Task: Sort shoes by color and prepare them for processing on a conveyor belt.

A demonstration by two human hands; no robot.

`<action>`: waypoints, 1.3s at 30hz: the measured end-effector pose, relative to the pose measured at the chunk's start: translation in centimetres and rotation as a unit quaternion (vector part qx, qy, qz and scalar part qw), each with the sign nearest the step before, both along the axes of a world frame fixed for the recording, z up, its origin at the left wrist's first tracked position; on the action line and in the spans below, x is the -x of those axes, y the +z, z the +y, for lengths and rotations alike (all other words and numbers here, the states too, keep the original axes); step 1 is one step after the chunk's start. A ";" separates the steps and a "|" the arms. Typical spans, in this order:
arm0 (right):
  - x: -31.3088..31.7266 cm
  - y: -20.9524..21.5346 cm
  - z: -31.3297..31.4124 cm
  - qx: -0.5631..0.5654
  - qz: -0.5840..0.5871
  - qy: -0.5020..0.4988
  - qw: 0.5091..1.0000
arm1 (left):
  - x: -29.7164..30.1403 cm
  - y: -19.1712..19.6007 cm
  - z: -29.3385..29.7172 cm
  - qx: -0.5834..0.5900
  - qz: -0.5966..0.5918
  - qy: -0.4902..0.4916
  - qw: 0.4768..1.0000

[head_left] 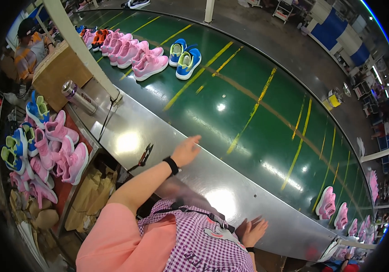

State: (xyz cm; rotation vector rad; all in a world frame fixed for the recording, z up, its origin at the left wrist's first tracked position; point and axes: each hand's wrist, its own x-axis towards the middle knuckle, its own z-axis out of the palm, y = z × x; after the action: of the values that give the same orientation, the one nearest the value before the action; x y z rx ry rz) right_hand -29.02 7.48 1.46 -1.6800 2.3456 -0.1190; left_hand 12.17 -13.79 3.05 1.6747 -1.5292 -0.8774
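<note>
Shiny metal ledge lies below both hands: the left hand reaches toward its far edge, fingers extended and loose, the right hand angles outward, fingers slightly parted; black-and-red tool beside the left forearm; beyond, green belt with blue shoes

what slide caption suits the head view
Left hand and right hand at the metal ledge beside a green belt carrying shoes.
</note>
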 end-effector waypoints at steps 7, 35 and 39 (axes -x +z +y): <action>-6.2 0.9 -3.9 -0.175 -0.087 -0.140 0.971 | -11.0 0.4 -13.6 0.151 -0.170 0.054 0.972; -7.9 -1.2 -2.6 -0.174 -0.018 -0.135 0.975 | -14.3 2.9 -24.6 -0.079 -0.374 -0.187 0.905; -9.9 -0.1 -4.0 -0.164 -0.046 -0.121 0.978 | -11.2 4.3 -17.1 -0.026 -0.264 -0.218 0.939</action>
State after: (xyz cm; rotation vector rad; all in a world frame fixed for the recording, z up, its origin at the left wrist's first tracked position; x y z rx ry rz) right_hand -19.11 3.44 1.33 -1.2081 2.3376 0.1377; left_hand 23.39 -30.94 7.32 1.7228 -2.3258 -0.7118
